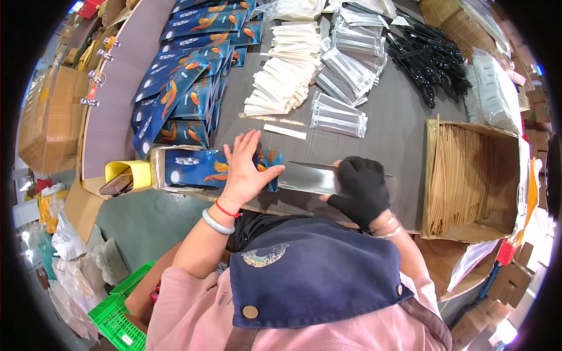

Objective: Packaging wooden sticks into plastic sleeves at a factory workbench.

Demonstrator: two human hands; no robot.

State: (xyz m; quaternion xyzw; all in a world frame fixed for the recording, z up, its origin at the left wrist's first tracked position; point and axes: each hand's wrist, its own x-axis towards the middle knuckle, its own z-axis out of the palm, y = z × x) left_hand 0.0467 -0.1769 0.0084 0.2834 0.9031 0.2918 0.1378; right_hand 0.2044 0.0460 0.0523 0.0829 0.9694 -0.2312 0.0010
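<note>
While we lean over grey table [386, 134], left hand [244, 169] lies flat, fingers spread, pressing blue pouch with orange fish print [199, 168] at table's near edge. Right hand [363, 188], black-gloved, at 3 o'clock of left, curls closed on clear plastic sleeve [307, 177]. Carton of wooden chopsticks [462, 178] at 3 o'clock; white paper sleeves [287, 70] at 12.

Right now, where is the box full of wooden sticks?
In the head view, the open cardboard box of wooden sticks sits at the table's right edge, just right of the gloved right hand and below the pile of black plastic cutlery.
</note>
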